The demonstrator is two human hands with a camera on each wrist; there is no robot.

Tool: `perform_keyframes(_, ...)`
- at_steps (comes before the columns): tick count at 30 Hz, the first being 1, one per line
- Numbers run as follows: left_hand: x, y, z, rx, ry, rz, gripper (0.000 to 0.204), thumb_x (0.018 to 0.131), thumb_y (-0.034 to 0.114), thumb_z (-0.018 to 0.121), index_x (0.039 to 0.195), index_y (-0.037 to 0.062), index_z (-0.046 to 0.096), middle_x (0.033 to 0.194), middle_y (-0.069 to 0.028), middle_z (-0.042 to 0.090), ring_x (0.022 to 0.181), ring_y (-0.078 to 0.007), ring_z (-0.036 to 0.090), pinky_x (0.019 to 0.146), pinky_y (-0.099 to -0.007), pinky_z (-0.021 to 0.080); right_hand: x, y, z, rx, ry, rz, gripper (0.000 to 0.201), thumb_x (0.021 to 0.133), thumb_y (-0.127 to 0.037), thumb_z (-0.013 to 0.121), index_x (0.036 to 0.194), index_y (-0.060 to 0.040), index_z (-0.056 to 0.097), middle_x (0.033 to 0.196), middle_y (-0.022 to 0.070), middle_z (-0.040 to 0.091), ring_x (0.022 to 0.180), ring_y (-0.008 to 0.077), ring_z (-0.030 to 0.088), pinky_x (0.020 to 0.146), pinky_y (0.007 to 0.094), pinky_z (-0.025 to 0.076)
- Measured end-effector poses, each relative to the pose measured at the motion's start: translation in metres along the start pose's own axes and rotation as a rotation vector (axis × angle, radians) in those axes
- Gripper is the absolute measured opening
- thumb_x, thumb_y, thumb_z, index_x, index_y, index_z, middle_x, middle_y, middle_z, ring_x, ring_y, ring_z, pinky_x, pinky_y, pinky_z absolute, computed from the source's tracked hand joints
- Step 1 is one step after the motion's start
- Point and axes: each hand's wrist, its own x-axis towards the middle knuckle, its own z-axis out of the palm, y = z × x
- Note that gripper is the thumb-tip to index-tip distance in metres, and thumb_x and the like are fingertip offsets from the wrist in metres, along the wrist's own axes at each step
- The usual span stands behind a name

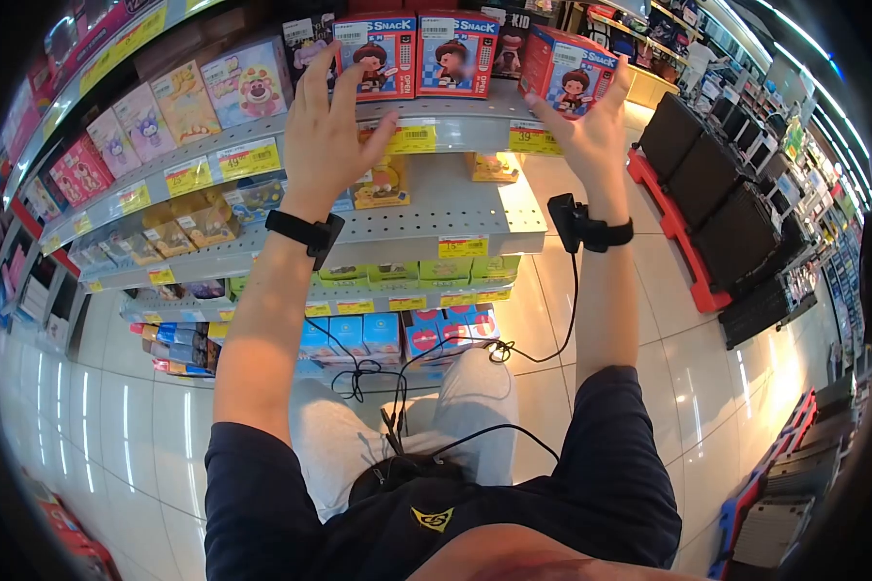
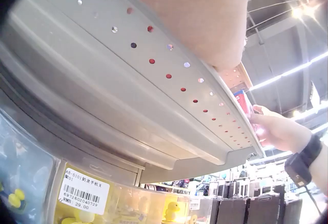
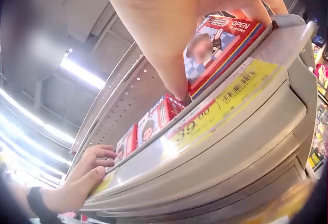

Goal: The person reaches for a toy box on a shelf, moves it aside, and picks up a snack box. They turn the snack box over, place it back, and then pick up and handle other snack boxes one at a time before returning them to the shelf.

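My right hand [image 1: 596,136] holds a red snack-shop figure box [image 1: 574,85] by its sides at the shelf's right end. In the right wrist view the thumb lies along one side of this box [image 3: 223,55], the fingers at the other. The box is turned at an angle, its lower edge close over the price rail. My left hand [image 1: 331,140], fingers spread, reaches up to a matching red box [image 1: 383,73], fingertips overlapping its left front. A third red box [image 1: 455,63] stands right beside that one. In the left wrist view my left hand's fingers are hidden behind the shelf [image 2: 102,80].
Dark boxes [image 1: 310,44] stand behind and beside the red ones. Pastel boxes [image 1: 189,102] line the shelf leftward. Yellow price tags [image 1: 533,137] run along the shelf edge. Lower shelves hold more boxes [image 1: 363,334]. Black suitcases [image 1: 702,184] stand across the aisle. Cables [image 1: 426,353] hang before my legs.
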Motion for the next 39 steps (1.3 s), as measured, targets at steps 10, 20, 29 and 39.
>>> perform_keyframes(10,0.001,0.001,-0.002,0.013,-0.026,-0.002,0.059,0.083,0.035,0.081,0.132,0.0119,0.058,0.148,-0.0146,0.046,0.124,-0.0355,0.056,0.091,-0.0439,0.054,0.004,-0.006,-0.012,0.261,0.063,0.199,0.115,0.077,-0.030,0.089,0.157,0.0070,0.016,0.132,0.0215,0.062,0.109,0.0245,0.070,0.092,0.0344,0.056)
perform_keyframes(20,0.001,0.003,-0.002,0.011,-0.034,-0.008,0.059,0.082,0.034,0.081,0.131,0.0107,0.058,0.146,-0.0145,0.047,0.123,-0.0352,0.057,0.090,-0.0436,0.055,0.014,-0.043,0.016,0.795,-0.018,0.131,0.104,0.079,-0.017,0.090,0.152,0.0057,0.019,0.131,0.0171,0.056,0.114,0.0200,0.064,0.094,0.0315,0.056)
perform_keyframes(29,0.001,0.003,-0.005,-0.007,-0.060,-0.033,0.057,0.087,0.035,0.079,0.133,0.0106,0.058,0.149,-0.0145,0.047,0.129,-0.0372,0.057,0.092,-0.0429,0.056,0.002,-0.025,0.005,0.733,0.127,0.189,0.096,0.087,-0.008,0.081,0.158,0.0031,0.017,0.128,0.0144,0.058,0.112,0.0186,0.063,0.093,0.0308,0.054)
perform_keyframes(39,0.002,0.006,-0.008,-0.054,-0.066,-0.120,0.066,0.087,0.037,0.079,0.137,0.0048,0.052,0.150,-0.0181,0.045,0.121,-0.0380,0.061,0.089,-0.0437,0.056,-0.009,-0.029,-0.014,0.151,-0.005,0.167,0.113,0.077,-0.038,0.088,0.158,0.0021,0.020,0.128,0.0246,0.063,0.112,0.0339,0.068,0.094,0.0420,0.054)
